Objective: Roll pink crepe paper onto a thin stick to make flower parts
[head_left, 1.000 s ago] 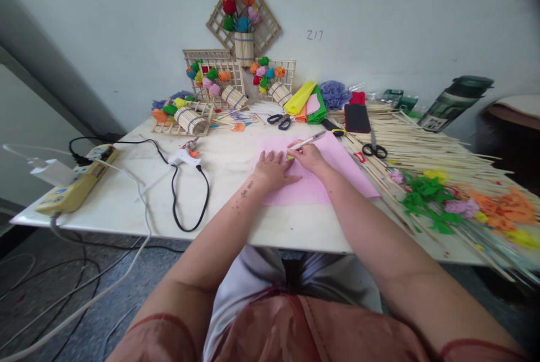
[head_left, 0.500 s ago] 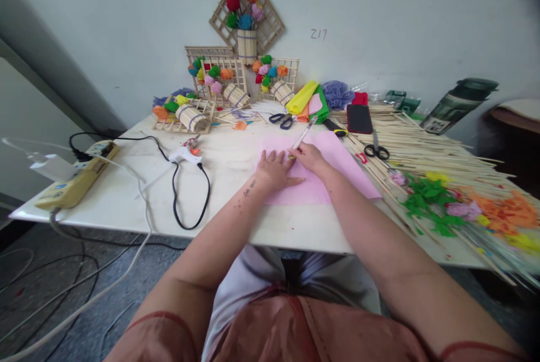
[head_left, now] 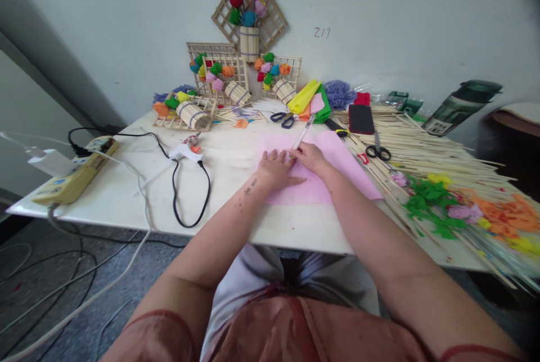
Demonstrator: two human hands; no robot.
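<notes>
A sheet of pink paper (head_left: 350, 173) lies flat on the white table (head_left: 228, 182) in front of me. My left hand (head_left: 276, 169) is spread flat on the sheet's left part, fingers apart, pressing on it. My right hand (head_left: 310, 157) is closed around a slim white pen (head_left: 302, 134), which tilts up and away to the right. Its lower end points down at the sheet, close to my left fingertips; the tip itself is too small to make out.
A white hot glue gun (head_left: 185, 152) with a black cord and a yellow power strip (head_left: 76, 173) are at left. Scissors (head_left: 282, 120), folded coloured paper (head_left: 304, 97) and framed paper flowers stand behind. Thin wooden sticks (head_left: 439, 148), a phone (head_left: 361, 119) and paper scraps (head_left: 434, 204) cover the right.
The pen's upper end has swung slightly left. Both hands stay almost where they were on the pink paper, and the camera view has shifted a little.
</notes>
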